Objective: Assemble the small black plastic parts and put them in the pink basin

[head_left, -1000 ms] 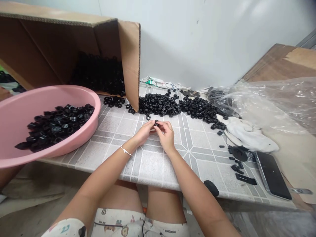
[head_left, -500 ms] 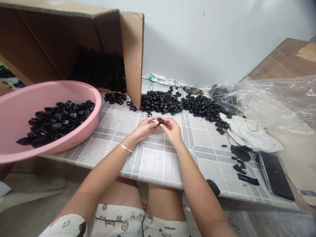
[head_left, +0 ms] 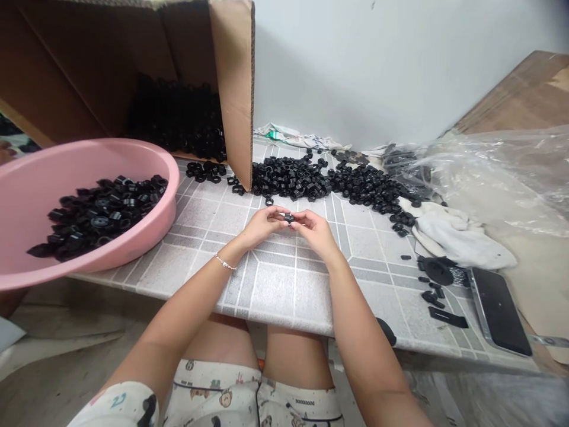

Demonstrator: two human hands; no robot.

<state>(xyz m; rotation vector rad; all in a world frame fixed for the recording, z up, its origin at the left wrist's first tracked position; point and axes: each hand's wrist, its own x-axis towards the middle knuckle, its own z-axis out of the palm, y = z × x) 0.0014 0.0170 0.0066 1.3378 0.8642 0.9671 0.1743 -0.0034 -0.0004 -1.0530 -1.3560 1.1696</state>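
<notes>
Between my fingertips is a small black plastic part [head_left: 288, 217], held above the near middle of the table. My left hand [head_left: 263, 228] pinches it from the left with thumb and fingers. From the other side, the thumb and fingertips of my right hand [head_left: 315, 230] close on the same part. Its finer shape is too small to make out. Just beyond my hands lies a single black ring [head_left: 269, 201]. Behind that, a heap of black ring-shaped parts [head_left: 293, 178] meets another pile of small black parts [head_left: 367, 187] on the right.
A pink basin [head_left: 171, 196] holding black parts stands at the left. Behind it, a cardboard box [head_left: 233, 77] lies open with more inside. On the right are a white cloth [head_left: 457, 234], a phone [head_left: 500, 308], black scraps [head_left: 448, 317] and clear plastic sheeting [head_left: 502, 172].
The held part has turned between my fingers and shows a different side. My hands are slightly farther apart. The whole view has shifted a little.
</notes>
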